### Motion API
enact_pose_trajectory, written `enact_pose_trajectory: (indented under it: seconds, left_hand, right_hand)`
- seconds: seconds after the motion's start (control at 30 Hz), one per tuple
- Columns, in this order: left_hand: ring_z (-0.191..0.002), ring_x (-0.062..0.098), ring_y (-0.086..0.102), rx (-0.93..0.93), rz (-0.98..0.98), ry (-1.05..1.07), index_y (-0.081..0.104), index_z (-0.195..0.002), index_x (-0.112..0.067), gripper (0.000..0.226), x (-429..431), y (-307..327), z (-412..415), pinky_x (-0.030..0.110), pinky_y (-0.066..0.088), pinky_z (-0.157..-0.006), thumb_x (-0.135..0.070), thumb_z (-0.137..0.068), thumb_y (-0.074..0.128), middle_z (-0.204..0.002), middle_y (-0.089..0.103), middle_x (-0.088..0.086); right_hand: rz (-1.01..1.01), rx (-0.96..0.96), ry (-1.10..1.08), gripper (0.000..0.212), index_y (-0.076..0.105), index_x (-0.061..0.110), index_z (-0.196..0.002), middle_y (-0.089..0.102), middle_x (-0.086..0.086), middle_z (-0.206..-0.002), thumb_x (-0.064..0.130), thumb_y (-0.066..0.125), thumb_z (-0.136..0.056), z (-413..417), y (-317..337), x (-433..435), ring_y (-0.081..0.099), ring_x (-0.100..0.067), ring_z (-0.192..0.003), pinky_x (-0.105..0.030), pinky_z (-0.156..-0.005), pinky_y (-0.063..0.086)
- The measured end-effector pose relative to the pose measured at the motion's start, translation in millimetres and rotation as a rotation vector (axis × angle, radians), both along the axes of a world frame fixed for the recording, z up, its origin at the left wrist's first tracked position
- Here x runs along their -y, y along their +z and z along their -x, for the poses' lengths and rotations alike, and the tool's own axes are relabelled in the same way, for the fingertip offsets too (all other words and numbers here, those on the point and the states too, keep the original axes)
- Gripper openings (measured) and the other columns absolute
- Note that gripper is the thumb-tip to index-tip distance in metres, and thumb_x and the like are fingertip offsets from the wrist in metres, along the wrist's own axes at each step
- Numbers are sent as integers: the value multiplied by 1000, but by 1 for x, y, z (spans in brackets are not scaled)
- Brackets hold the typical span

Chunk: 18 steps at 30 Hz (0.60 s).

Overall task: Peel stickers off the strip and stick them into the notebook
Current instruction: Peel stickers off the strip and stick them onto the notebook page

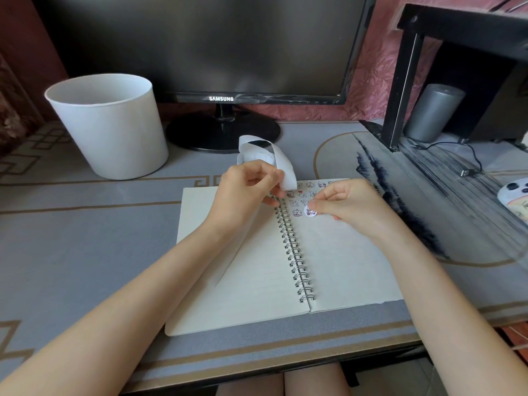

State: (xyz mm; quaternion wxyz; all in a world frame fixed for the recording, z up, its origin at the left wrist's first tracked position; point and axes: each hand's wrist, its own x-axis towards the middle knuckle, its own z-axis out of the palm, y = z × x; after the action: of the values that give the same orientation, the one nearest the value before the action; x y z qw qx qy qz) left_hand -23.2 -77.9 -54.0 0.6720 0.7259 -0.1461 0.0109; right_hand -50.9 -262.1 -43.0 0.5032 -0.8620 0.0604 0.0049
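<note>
- Pinching the curly white strip (281,164) with the left hand (248,190), just above frame centre.
- Clamping right hand (343,200) fingertips on a round sticker (310,212), right at the right-hand page.
- Got the notebook (257,281) lying open mid-frame, more stickers (303,192) near its top.
- White bucket (108,124) upper left.

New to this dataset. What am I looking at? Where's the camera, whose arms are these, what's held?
There is no machine here. A person wears one wide-angle camera on their head, and it looks down at their two bare arms. An open spiral notebook lies on the grey desk mat. The left hand pinches a curling white sticker strip above the spiral binding. The right hand pinches a round sticker at the right page, just below the cartoon stickers already stuck near its top. Behind the notebook stand a white bucket and a Samsung monitor with a dark screen.
</note>
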Motion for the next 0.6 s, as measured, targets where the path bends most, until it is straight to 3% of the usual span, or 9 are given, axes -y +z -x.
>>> enact_pose_trajectory:
  seconds: [0.6]
  left_hand:
    - [-68,14,64,2,-6,1,65,-79,-5,18,0,0,-1,28,57,-64,-11,-95,56,-69,65,7]
  right_hand:
    - [31,21,-5,8,69,14,-74,64,6,-60,14,76,-76,-2,-5,0,48,1,-47,-11,-46,37]
